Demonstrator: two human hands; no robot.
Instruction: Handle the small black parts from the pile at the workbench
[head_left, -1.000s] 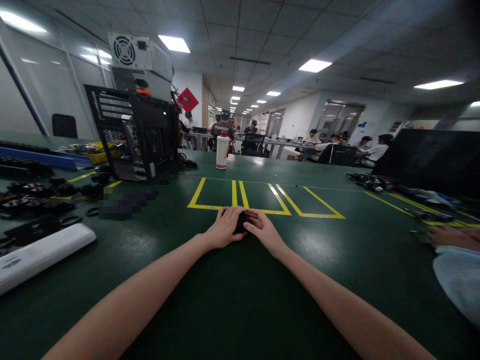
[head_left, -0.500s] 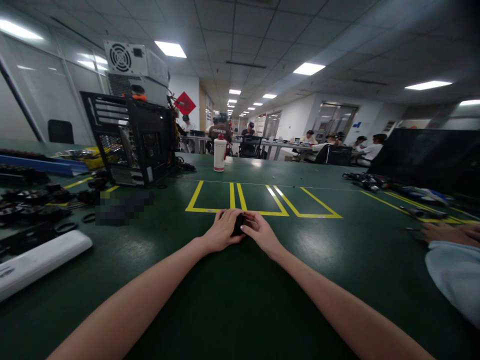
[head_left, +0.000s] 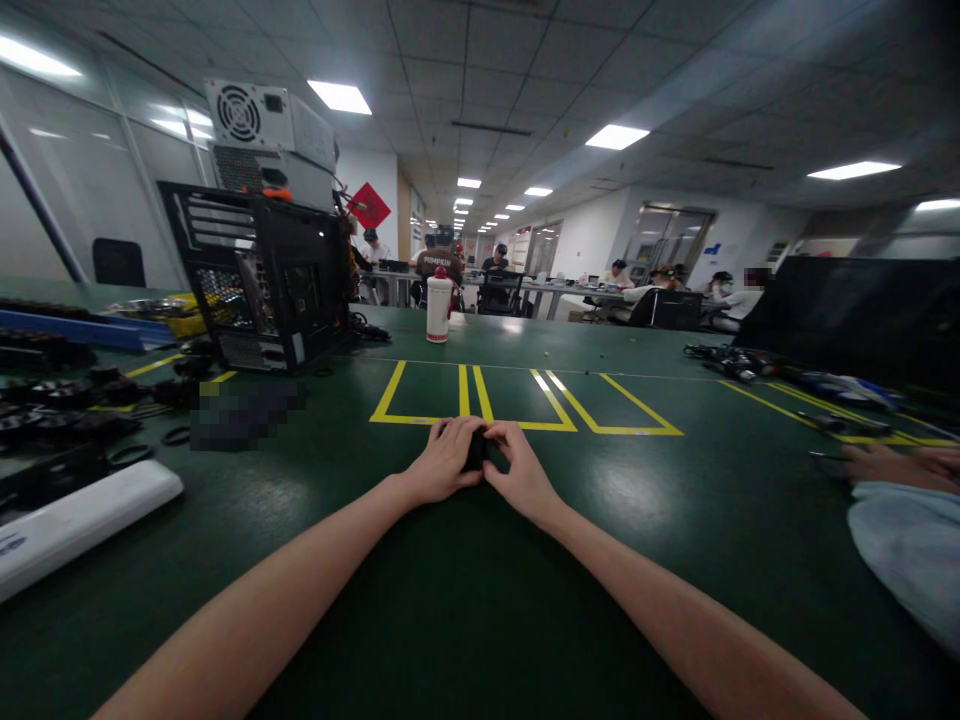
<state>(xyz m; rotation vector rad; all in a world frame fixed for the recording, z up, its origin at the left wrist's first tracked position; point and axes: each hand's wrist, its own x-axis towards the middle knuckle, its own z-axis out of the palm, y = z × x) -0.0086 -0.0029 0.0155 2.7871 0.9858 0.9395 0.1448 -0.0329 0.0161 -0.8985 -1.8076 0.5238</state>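
Note:
Just in front of the yellow tape, on the green table (head_left: 465, 600), both hands meet around a small black object (head_left: 475, 452). Its kind cannot be told, since fingers cover most of it. My left hand (head_left: 442, 462) is closed over its left side and top, fingers bent across it. From the other side my right hand (head_left: 521, 470) grips the object's right edge with thumb and fingertips, and a gap shows inside its curved fingers.
Yellow tape outlines (head_left: 525, 429) lie beyond my hands, with a white bottle (head_left: 439, 308) farther back. A computer case (head_left: 277, 280), cables and a white bar-shaped thing (head_left: 90, 525) are on the left. A co-worker's hand (head_left: 885, 465) is at right.
My right thumb has moved lower on the black object and the right fingers have opened a wider gap. My left hand stays about where it was.

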